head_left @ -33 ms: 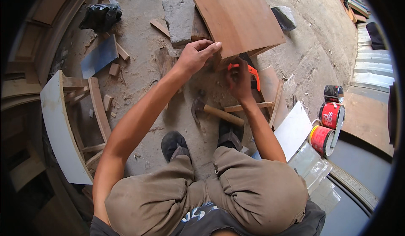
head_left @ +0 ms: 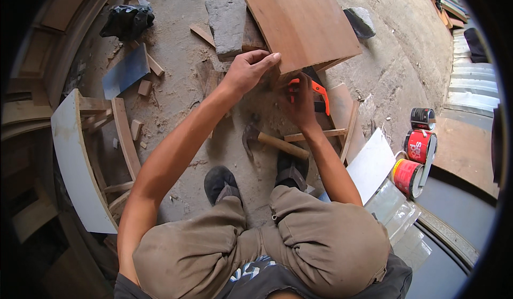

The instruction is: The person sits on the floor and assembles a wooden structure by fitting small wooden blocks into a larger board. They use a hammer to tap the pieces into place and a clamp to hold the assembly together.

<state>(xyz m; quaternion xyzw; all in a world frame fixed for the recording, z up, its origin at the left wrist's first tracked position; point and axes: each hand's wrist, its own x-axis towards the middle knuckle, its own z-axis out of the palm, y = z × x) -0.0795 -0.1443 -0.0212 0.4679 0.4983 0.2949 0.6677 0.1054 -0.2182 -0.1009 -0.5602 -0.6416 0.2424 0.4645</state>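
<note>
A brown plywood piece (head_left: 304,21), box-like with a board edge under its near side, rests beside a grey stone block at the top centre. My left hand (head_left: 250,70) is closed at its near-left corner, thumb and fingers pinching the edge. Just under the near edge is my right hand (head_left: 303,100), its fingers bent together and pointing up at the wood; whatever they grip is hidden. Behind that hand shows an orange-handled tool (head_left: 323,92), partly covered. Below both hands a claw hammer (head_left: 280,144) with a wooden handle lies near my right shoe.
The grey stone block (head_left: 226,25) and another stone (head_left: 360,22) flank the plywood. On the left stands a curved white-faced wooden frame (head_left: 80,165), with a blue board (head_left: 126,72) and offcuts beyond. Paint cans (head_left: 407,177) and glass sheets (head_left: 393,205) are at the right.
My right hand has shifted and turned slightly under the plywood edge, its fingers drawn more upward. My left hand and the plywood piece stay where they were.
</note>
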